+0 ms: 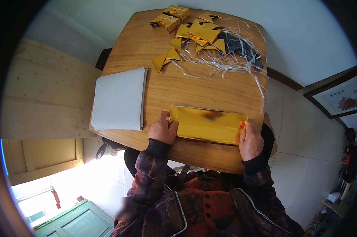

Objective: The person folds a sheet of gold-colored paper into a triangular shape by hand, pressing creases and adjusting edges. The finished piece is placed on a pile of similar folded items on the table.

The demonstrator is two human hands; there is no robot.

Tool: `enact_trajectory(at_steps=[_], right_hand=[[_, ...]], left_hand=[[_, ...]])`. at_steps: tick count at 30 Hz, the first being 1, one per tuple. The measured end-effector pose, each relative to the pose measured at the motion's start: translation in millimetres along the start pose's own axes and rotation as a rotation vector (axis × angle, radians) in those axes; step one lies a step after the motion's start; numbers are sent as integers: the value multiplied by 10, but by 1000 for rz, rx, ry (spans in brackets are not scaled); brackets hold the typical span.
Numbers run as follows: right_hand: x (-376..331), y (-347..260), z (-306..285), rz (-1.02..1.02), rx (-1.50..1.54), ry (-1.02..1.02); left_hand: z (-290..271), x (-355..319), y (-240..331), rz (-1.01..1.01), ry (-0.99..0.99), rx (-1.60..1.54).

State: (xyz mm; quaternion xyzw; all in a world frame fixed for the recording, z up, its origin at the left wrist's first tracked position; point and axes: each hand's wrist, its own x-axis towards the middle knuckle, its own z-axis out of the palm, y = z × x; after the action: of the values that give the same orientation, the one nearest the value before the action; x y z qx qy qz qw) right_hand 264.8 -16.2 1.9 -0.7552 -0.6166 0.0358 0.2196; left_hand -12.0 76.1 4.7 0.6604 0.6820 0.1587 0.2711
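A sheet of shiny gold foil paper (206, 126), folded into a long strip, lies crosswise near the table's front edge. At its left end my left hand (162, 129) is closed, thumb and fingers pinching the corner. My right hand (251, 142) grips the opposite end between thumb and fingers. Something small and orange (240, 130) sits at the right fingertips; what it is I cannot make out. To the left of my left hand lies a stack of large white sheets (119, 98), gold side not showing.
Folded gold paper pieces (202, 33) are heaped at the far side, beside tied gold bundles (170, 17). White plastic strings (226, 65) tangle over a dark grey item (236, 43) at the far right. The wooden table (186, 89) has walls behind it. A framed picture (338, 96) is at right.
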Motion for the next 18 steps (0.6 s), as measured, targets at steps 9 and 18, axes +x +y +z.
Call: enact_trajectory(at_steps=[9, 18], right_hand=[[-10, -21, -4, 62, 21, -23], [-23, -17, -4, 73, 35, -19]], left_hand=[[46, 28, -82, 67, 36, -36], [24, 15, -50, 51, 35, -71]])
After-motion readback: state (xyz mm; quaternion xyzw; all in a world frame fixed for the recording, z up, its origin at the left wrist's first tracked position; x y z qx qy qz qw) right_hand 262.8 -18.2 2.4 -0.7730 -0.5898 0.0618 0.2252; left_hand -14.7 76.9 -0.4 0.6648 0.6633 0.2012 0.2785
